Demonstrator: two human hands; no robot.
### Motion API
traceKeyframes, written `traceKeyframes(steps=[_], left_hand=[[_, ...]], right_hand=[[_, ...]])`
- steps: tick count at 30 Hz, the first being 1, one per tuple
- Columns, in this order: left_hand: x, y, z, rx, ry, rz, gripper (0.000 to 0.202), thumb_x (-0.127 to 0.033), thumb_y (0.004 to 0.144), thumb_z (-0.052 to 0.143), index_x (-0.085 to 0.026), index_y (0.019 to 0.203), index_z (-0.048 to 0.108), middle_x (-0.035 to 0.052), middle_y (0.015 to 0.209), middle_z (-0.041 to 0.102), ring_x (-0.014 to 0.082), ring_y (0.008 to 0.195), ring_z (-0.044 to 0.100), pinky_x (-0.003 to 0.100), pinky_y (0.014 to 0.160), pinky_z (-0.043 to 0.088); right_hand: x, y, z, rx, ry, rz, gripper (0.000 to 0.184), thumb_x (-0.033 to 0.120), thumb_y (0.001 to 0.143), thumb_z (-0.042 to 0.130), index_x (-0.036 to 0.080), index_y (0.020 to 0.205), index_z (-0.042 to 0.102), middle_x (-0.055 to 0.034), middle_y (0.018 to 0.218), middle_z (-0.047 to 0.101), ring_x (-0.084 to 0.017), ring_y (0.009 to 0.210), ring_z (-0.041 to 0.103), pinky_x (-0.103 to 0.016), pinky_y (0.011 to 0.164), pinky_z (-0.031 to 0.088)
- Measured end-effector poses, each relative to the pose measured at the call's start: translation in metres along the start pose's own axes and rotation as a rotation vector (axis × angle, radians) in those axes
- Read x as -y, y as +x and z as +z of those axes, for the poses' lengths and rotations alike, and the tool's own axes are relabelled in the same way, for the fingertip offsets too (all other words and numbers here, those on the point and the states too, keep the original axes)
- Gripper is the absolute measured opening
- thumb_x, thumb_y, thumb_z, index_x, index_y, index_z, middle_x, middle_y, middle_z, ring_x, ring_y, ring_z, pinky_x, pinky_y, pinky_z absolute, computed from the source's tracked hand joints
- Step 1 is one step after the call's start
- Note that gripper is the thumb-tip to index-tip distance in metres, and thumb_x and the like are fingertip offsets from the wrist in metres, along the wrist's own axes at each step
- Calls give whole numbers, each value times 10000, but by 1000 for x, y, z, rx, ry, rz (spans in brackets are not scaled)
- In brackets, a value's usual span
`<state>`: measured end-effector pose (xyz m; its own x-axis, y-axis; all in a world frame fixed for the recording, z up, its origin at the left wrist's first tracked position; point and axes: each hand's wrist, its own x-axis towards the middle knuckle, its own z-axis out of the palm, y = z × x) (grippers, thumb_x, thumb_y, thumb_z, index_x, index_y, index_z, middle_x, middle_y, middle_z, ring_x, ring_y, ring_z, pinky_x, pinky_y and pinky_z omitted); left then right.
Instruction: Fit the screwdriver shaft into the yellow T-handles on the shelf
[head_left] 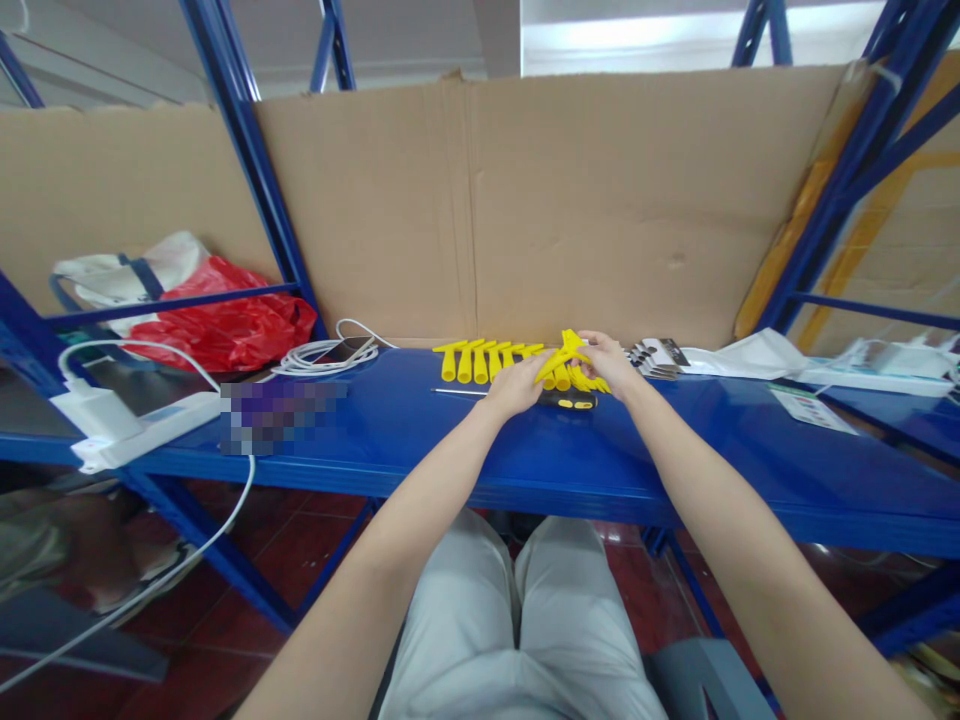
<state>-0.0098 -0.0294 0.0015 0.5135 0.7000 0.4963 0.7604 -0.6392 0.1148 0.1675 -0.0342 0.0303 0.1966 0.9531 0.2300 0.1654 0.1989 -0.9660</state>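
Note:
A row of several yellow plastic pieces (480, 360) lies on the blue metal shelf (675, 450) near the cardboard backing. My left hand (516, 386) and my right hand (609, 362) meet over a small pile of the same yellow pieces. Both hands pinch one yellow piece (561, 356) held between them, just above the pile. Under the hands lies a black and yellow screwdriver (571, 402) whose thin metal shaft (457, 391) points left along the shelf.
A coiled white cable (324, 354) and a white power strip (142, 425) with a charger lie to the left, beside red and white bags (225, 325). A stack of small cards (657, 357), a white bag (750, 355) and another power strip (877, 378) lie to the right.

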Motion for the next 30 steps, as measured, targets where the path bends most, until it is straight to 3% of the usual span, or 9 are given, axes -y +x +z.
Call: traceKeyframes(steps=[4, 7, 12, 16, 22, 26, 30], left_hand=[[3, 0, -2, -37, -35, -35, 585, -162, 912, 483, -212, 1490, 410, 87, 1469, 527, 247, 1272, 564, 386, 1055, 468], [6, 1, -1, -66, -95, 3, 568, -160, 919, 474, -191, 1484, 421, 94, 1465, 531, 227, 1230, 589, 366, 1046, 468], [5, 2, 1, -90, -133, 25, 546, -190, 925, 506, -201, 1469, 459, 96, 1392, 599, 214, 1129, 643, 338, 1006, 480], [2, 2, -4, -107, -38, -132, 528, -248, 949, 489, -190, 1473, 456, 105, 1291, 666, 228, 1127, 650, 316, 960, 478], [5, 3, -9, -49, 178, -375, 500, -283, 959, 449, -117, 1429, 483, 166, 1174, 708, 275, 1118, 652, 376, 990, 412], [8, 6, -6, 8, 262, -381, 453, -288, 963, 437, -58, 1337, 549, 205, 1099, 718, 294, 1069, 661, 416, 1022, 352], [5, 10, -1, 35, 278, -311, 464, -331, 954, 481, -77, 1335, 556, 219, 1155, 695, 329, 1130, 614, 462, 1028, 327]], right_hand=[[-3, 12, -16, -231, 142, -4, 201, 228, 916, 518, 185, 1112, 525, 51, 594, 525, -56, 388, 375, -145, 365, 275], [-4, 18, -26, -310, 289, 39, 117, 246, 916, 504, 193, 1017, 526, 50, 571, 490, -62, 379, 362, -155, 352, 274], [0, 16, -26, -293, 482, 138, 66, 222, 925, 458, 199, 866, 477, 46, 553, 501, -57, 357, 364, -152, 340, 288], [2, 13, -24, -230, 544, 116, 95, 288, 941, 467, 220, 881, 439, 47, 608, 567, -68, 368, 424, -167, 357, 349], [-3, 13, -23, -189, 428, 100, 79, 197, 870, 551, 211, 863, 474, 43, 617, 584, -72, 387, 448, -169, 366, 338], [-1, 10, -18, -202, 379, 100, 59, 150, 874, 515, 201, 849, 495, 42, 593, 576, -69, 386, 439, -168, 372, 331], [2, 5, -13, -205, 353, 118, 72, 153, 876, 517, 203, 831, 492, 52, 591, 573, -56, 387, 435, -153, 378, 319]])
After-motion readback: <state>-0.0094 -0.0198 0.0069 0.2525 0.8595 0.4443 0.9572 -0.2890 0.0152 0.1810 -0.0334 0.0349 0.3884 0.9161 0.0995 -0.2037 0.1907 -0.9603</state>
